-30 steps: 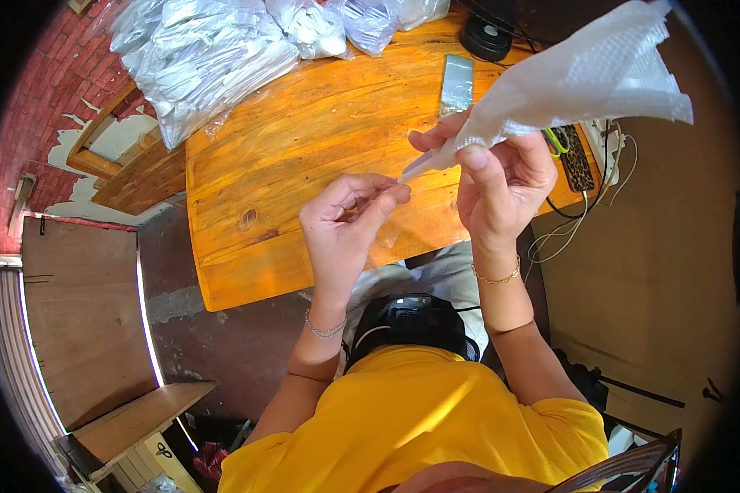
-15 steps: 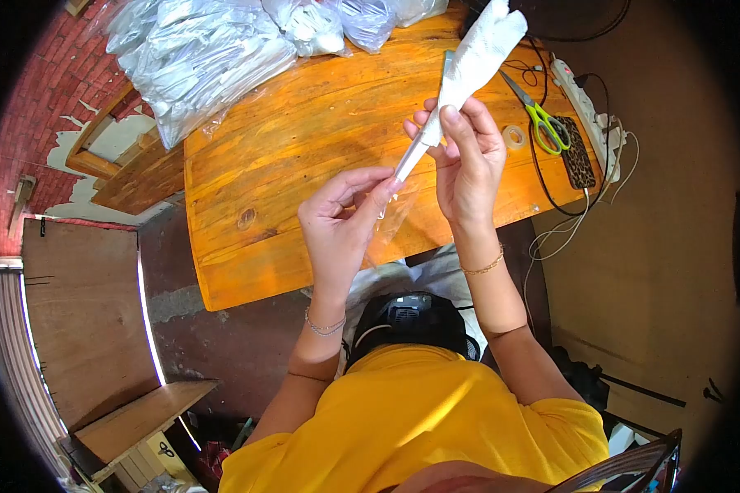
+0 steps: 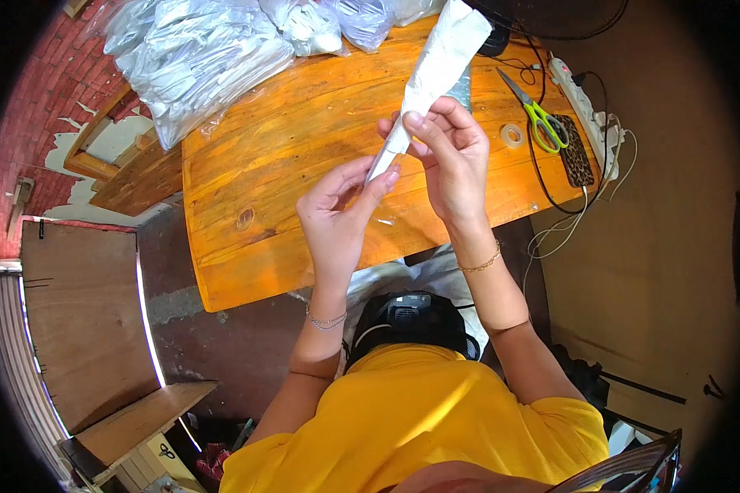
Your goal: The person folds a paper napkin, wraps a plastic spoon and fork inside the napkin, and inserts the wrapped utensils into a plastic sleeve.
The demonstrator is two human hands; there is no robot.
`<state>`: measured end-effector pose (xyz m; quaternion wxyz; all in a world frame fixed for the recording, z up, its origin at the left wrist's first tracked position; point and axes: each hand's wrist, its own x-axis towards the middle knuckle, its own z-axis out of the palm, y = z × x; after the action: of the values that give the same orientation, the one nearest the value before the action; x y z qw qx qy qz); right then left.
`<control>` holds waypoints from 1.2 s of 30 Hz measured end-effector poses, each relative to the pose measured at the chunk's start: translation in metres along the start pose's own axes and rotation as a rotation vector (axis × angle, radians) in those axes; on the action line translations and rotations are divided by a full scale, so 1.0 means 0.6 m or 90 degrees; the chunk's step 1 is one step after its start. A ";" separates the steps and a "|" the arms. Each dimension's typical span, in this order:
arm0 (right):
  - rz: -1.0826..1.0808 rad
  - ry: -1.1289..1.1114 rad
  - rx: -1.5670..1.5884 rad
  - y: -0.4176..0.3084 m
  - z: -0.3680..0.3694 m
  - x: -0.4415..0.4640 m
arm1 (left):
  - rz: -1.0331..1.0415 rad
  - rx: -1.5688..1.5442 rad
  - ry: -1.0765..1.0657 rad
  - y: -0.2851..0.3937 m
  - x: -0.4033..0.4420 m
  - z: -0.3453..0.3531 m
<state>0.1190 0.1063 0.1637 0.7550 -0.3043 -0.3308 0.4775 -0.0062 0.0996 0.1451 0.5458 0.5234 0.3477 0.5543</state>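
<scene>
A white paper napkin [image 3: 440, 70], rolled into a long narrow shape, is held at a slant over the table, its loose wide end pointing up and away. My left hand [image 3: 337, 205] pinches the thin lower tip between thumb and fingers. Further up, my right hand [image 3: 454, 164] grips the roll's middle, thumb on top and fingers behind. Whether anything is wrapped inside the napkin is hidden. Behind it, a pale greenish flat thing [image 3: 462, 89] shows in part on the table.
Clear plastic bags of white packets [image 3: 193, 66] lie along the back left of the wooden table [image 3: 263, 189]. To the right are green-handled scissors [image 3: 544, 130], a tape roll [image 3: 512, 135], a leopard-print phone [image 3: 578, 156], a white power strip [image 3: 580, 103] and cables.
The napkin and my right hand have shifted left and slightly nearer to me. My right hand sits closer to my left hand, which has barely moved.
</scene>
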 end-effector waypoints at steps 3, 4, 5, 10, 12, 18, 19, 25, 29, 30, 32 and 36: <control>-0.030 -0.003 -0.066 0.005 -0.007 0.003 | 0.003 -0.049 0.013 -0.001 0.001 0.002; -0.044 -0.004 -0.080 0.008 -0.009 0.004 | 0.004 -0.063 0.017 -0.001 0.001 0.002; -0.058 -0.005 -0.094 0.010 -0.010 0.004 | 0.005 -0.077 0.020 -0.001 0.002 0.001; -0.060 0.007 -0.139 0.008 -0.010 0.002 | 0.016 -0.054 0.037 -0.008 0.002 -0.002; -0.058 0.007 -0.159 0.008 -0.010 0.002 | 0.012 -0.069 0.036 -0.008 0.004 -0.001; -0.058 -0.050 -0.224 0.006 -0.013 0.005 | 0.017 -0.064 0.046 -0.006 0.012 0.001; -0.070 -0.052 -0.236 0.008 -0.015 0.007 | 0.018 -0.079 0.045 -0.009 0.013 -0.001; -0.063 -0.028 -0.175 0.008 -0.025 0.022 | 0.017 -0.080 0.007 -0.010 0.014 -0.004; -0.060 -0.054 -0.202 -0.006 -0.023 0.025 | 0.006 -0.071 -0.010 -0.010 0.019 0.003; -0.053 -0.060 -0.195 -0.007 -0.024 0.025 | 0.011 -0.076 -0.010 -0.009 0.019 0.007; -0.062 -0.063 -0.212 -0.009 -0.029 0.026 | 0.021 -0.079 -0.004 -0.005 0.022 0.012; -0.061 -0.077 -0.248 -0.016 -0.033 0.029 | 0.011 -0.097 0.001 -0.006 0.027 0.017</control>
<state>0.1452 0.1161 0.1630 0.6824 -0.3992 -0.4758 0.3856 0.0071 0.1142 0.1471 0.5792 0.4829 0.3001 0.5842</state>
